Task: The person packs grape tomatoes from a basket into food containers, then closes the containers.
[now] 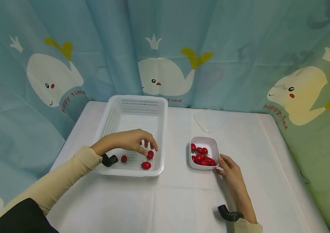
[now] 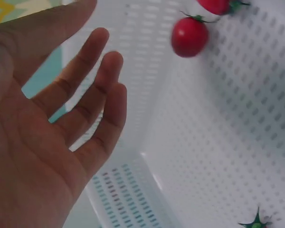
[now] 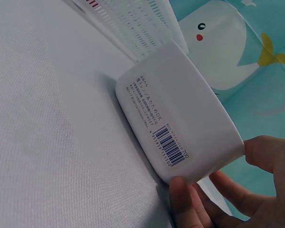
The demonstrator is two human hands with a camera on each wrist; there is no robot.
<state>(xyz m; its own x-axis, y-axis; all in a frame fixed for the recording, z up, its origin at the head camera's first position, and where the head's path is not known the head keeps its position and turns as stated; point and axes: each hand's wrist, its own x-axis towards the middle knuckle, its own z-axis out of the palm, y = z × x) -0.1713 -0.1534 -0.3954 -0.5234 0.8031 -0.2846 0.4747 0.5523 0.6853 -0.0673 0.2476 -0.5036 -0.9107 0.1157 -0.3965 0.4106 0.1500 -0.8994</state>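
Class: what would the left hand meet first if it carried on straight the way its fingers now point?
Probably the cherry tomato just below the left hand's fingertips, then the perforated floor of the white basket. The wrist view shows the hand open, holding nothing; the gap to the tomato is hard to judge.

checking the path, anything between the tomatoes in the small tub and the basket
Nothing visible: bare table lies between the tub and the basket. Only the basket's own wall must be cleared.

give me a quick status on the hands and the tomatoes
Left hand open over the basket, a tomato just under its fingertips. Right hand holds the tomato tub by its corner. Nothing in the way.
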